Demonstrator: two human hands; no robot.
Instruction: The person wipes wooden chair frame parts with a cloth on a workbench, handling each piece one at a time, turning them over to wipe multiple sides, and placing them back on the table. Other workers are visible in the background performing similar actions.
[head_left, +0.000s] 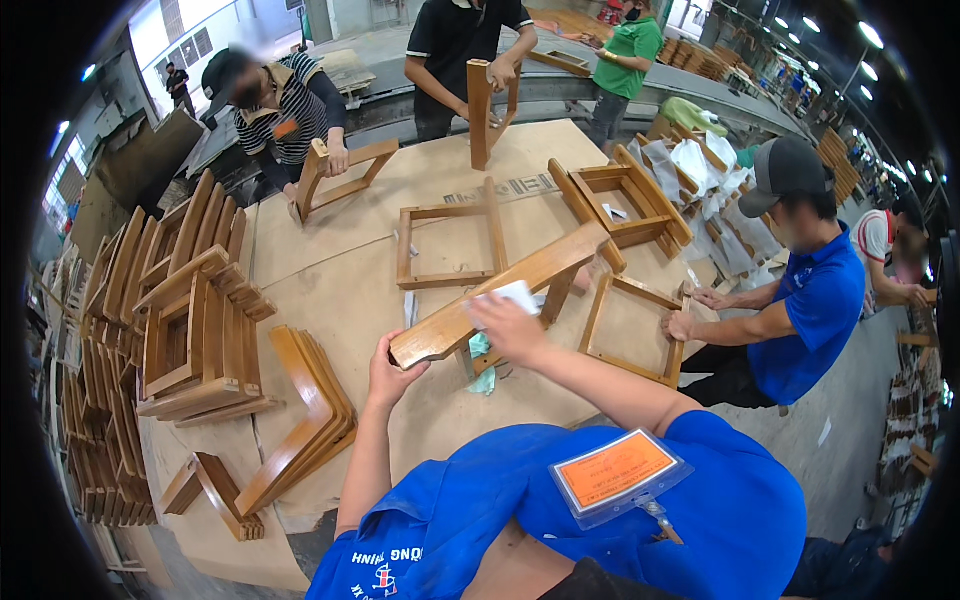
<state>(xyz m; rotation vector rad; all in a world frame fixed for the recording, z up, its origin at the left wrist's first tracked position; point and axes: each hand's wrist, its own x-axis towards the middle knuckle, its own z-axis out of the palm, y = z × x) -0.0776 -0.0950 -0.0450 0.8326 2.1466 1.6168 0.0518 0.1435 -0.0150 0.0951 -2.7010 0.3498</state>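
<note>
A varnished wooden frame [545, 268] is raised at a slant above the table in front of me, one broad board facing up. My left hand [395, 376] is closed round its near left end, thumb along the side. On the upper face of that board, my right hand [507, 328] presses a folded white sheet [518, 295]; whether it is cloth or paper I cannot tell. Below the frame, a scrap of pale green cloth [483, 382] lies on the table. Just beyond is a flat wooden frame [405, 245].
The cardboard-covered table [330, 265] carries stacked wooden frames [200, 340] and angled wooden pieces [315, 410] at left. A co-worker in blue [815, 310] handles a frame [600, 310] at right. Two other people hold frames across the table. More frames [630, 205] lie at far right.
</note>
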